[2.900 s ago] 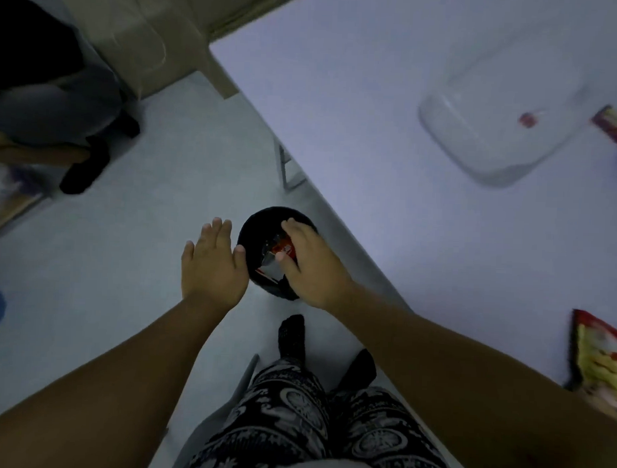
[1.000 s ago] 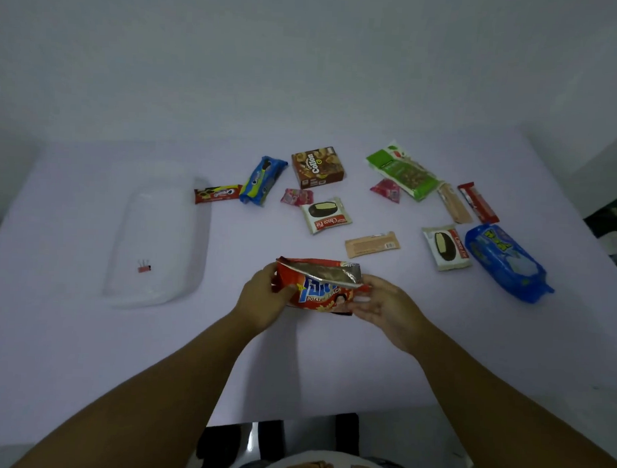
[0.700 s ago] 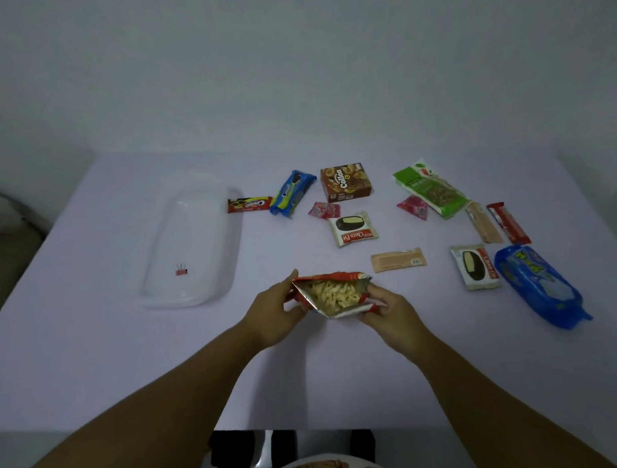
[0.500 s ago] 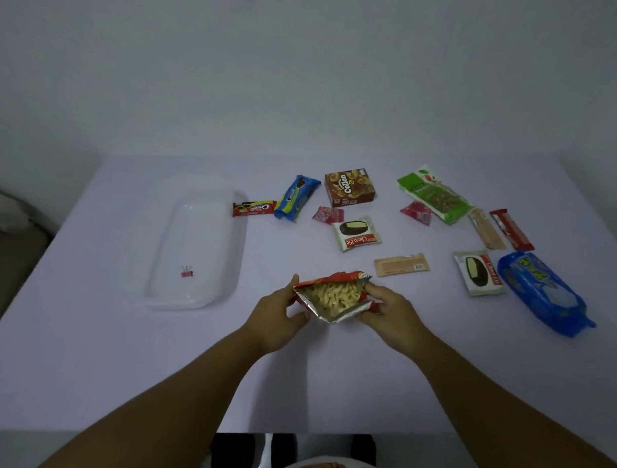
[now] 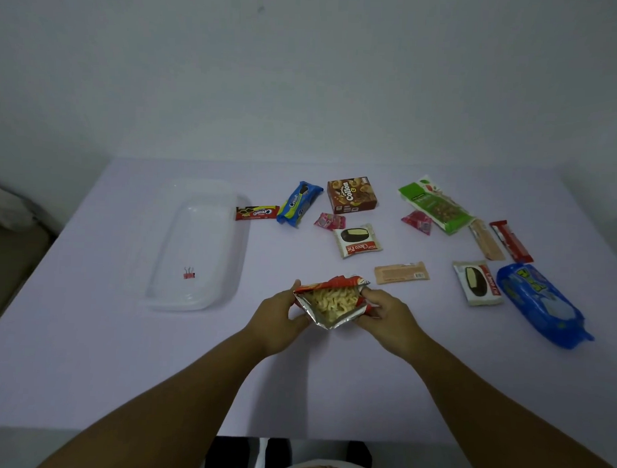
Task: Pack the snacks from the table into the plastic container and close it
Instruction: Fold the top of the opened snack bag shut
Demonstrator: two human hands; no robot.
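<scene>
A red chip bag (image 5: 329, 303) with a silver lining is held open over the table's middle, pale chips showing inside. My left hand (image 5: 276, 316) grips its left edge and my right hand (image 5: 388, 315) grips its right edge. The clear plastic container (image 5: 198, 244) lies to the left with a small red binder clip (image 5: 189, 274) in it. Wrapped snacks are spread behind and to the right: a red Oreo bar (image 5: 257, 212), a blue Oreo pack (image 5: 299, 203), a brown Collon box (image 5: 352, 195), two Choco Pies (image 5: 358, 240) (image 5: 477, 282).
Further right lie a green pack (image 5: 434, 203), two pink candies (image 5: 330, 221) (image 5: 417, 222), a tan wafer (image 5: 402, 272), a tan stick (image 5: 486, 239), a red bar (image 5: 510, 241) and a large blue bag (image 5: 542, 304). The white table (image 5: 86, 348) ends just before my knees.
My view swung from a black bin on the floor up to the table. Both hands took the red chip bag, turned its mouth toward me and spread it open.
</scene>
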